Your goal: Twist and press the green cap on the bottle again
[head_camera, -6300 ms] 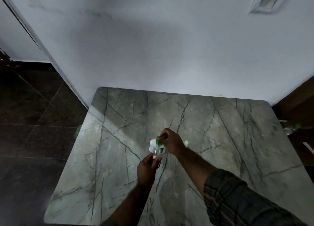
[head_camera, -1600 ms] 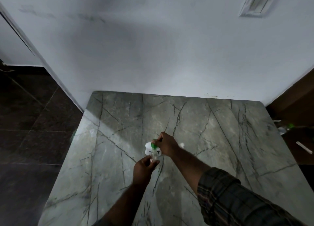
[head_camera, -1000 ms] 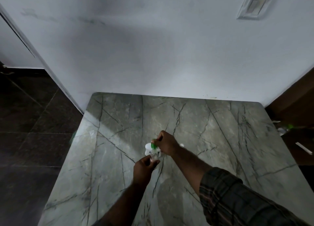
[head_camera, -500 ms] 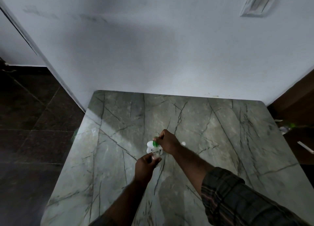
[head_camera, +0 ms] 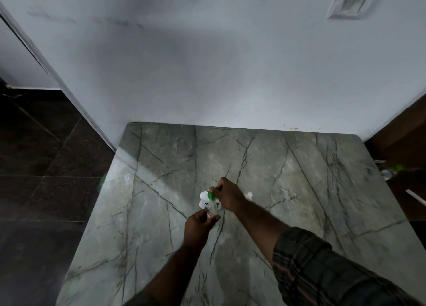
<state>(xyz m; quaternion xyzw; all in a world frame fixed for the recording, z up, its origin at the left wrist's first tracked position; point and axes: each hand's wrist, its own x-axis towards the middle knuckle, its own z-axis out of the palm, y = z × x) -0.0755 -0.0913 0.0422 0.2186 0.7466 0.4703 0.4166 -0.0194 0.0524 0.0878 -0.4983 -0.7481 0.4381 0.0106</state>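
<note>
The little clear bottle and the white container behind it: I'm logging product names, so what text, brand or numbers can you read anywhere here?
Nothing is legible.
Small clear bottle, green cap: a red-and-white label patch, too blurred to read.
White container: a dark mark on its front, too small to read.
Wall plate: no text visible.

Dim, soft overall, pale glare band on the marble table (head_camera: 129,165), shadowed wall (head_camera: 184,52), wide-angle bending at edges
</note>
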